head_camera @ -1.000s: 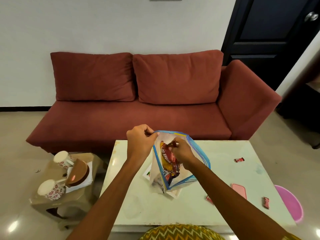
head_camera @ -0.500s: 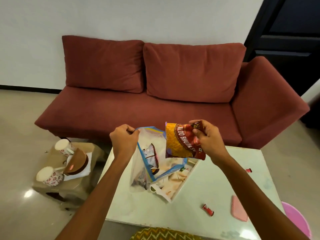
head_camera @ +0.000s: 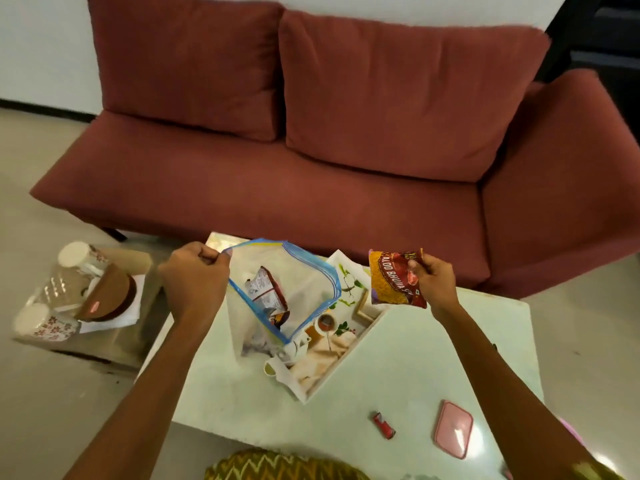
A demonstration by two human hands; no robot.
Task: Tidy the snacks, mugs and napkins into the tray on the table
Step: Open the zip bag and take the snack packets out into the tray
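My left hand (head_camera: 194,284) pinches the rim of a clear zip bag (head_camera: 294,292) with a blue seal, held open above the table. Inside it lie other snack packets (head_camera: 265,289). My right hand (head_camera: 434,282) grips a red and yellow snack packet (head_camera: 393,280), lifted clear of the bag to its right. Under the bag sits the printed tray (head_camera: 360,336) on the white table (head_camera: 433,358). Two floral mugs (head_camera: 78,256) (head_camera: 41,325) and white napkins (head_camera: 114,320) rest on a small side table (head_camera: 135,341) at the left.
A small red candy (head_camera: 383,420) and a pink lid-like box (head_camera: 453,428) lie on the table near me. A brown round container (head_camera: 110,296) sits on the napkins. A red sofa (head_camera: 311,150) stands behind the table. A pink object peeks out at the right edge.
My right hand pulled the red and yellow snack packet out of the zip bag and moved it to the right. The left hand kept holding the bag's rim. The view tilted downward.
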